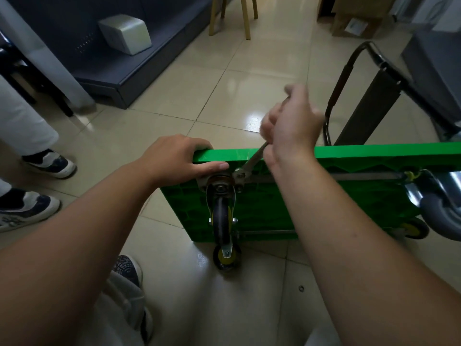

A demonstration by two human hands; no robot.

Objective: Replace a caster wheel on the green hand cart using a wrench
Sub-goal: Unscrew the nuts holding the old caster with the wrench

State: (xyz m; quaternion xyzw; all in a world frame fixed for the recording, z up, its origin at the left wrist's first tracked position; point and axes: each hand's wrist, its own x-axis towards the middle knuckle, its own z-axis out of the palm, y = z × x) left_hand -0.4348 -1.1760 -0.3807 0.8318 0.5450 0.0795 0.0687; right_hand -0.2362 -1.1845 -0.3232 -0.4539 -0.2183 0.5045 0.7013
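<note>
The left hand point(174, 156), right hand point(291, 126) and both forearms point(74, 233) are bare; the person wears light grey trousers point(122, 305) and a dark knitted shoe point(127, 267).

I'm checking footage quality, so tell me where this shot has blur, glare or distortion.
Head view: the right hand is motion-blurred around the wrench. The left hand and green cart are fairly sharp. A bright glare patch sits on the floor tiles. Wide-angle bending shows toward the frame edges, and the corners are dim.

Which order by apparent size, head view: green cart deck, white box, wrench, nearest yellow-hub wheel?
1. green cart deck
2. white box
3. wrench and nearest yellow-hub wheel: unsure, right hand partly hides wrench.
</note>
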